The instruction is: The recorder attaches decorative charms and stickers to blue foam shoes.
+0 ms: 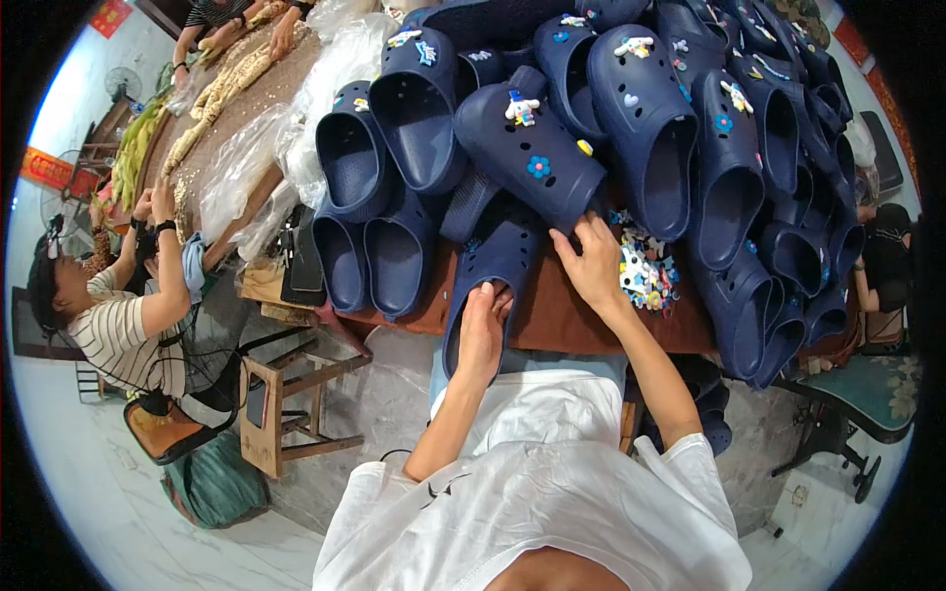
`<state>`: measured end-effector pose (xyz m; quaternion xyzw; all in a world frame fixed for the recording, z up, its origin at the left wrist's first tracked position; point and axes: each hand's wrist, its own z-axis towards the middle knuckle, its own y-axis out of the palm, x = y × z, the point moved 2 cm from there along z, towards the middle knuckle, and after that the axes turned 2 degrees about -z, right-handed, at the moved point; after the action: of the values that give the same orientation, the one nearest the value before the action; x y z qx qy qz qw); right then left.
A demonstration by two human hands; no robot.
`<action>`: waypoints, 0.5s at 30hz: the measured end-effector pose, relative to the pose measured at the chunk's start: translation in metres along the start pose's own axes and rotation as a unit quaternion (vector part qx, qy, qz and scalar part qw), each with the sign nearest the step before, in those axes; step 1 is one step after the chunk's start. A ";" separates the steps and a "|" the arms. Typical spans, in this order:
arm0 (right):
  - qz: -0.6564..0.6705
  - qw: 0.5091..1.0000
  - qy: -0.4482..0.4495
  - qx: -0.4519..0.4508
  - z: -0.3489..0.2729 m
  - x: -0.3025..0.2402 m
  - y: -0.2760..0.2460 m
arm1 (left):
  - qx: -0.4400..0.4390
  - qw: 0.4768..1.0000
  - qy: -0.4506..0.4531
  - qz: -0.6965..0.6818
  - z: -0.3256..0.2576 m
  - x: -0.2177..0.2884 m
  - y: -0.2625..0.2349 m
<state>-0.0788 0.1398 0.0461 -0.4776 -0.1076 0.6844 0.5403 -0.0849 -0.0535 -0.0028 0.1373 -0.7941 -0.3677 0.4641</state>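
Note:
My left hand (482, 330) reaches into the foot opening of a navy clog (498, 258) at the table's front edge, gripping it with the fingers partly hidden inside. The clog's toe points away from me, under another navy clog (532, 148) that carries a white character charm and a blue flower charm. My right hand (594, 264) is beside that upper clog's near end, fingertips at its edge and thumb spread apart. I see nothing held in it. Right of this hand lies a heap of small colourful shoe charms (647, 271).
Many navy clogs (729, 167) are piled across the brown-covered table (611, 330). Clear plastic bags (246, 167) lie to the left. A wooden stool (286, 404) stands at left, a green-seated chair (867, 394) at right. Another person (128, 286) works at far left.

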 end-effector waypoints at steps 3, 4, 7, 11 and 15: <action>0.053 0.997 -0.048 -0.008 0.009 -0.011 -0.010 | 0.005 1.000 -0.015 -0.005 0.006 0.000 0.001; 0.055 0.997 -0.051 -0.005 0.013 -0.018 -0.015 | 0.002 1.000 -0.027 -0.016 0.008 0.000 0.001; 0.082 0.996 -0.038 -0.014 0.022 -0.036 -0.022 | 0.021 0.999 -0.035 -0.013 0.010 0.003 0.010; 0.139 0.990 0.026 0.006 0.045 -0.058 -0.016 | 0.050 0.998 -0.043 -0.004 0.011 0.005 0.016; 0.150 0.987 0.006 0.057 0.086 -0.067 -0.002 | 0.058 0.997 -0.052 -0.016 0.011 0.001 0.012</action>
<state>-0.1462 0.1158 0.1282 -0.4613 0.0073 0.7594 0.4587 -0.0935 -0.0407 0.0029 0.1574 -0.8350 -0.3350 0.4072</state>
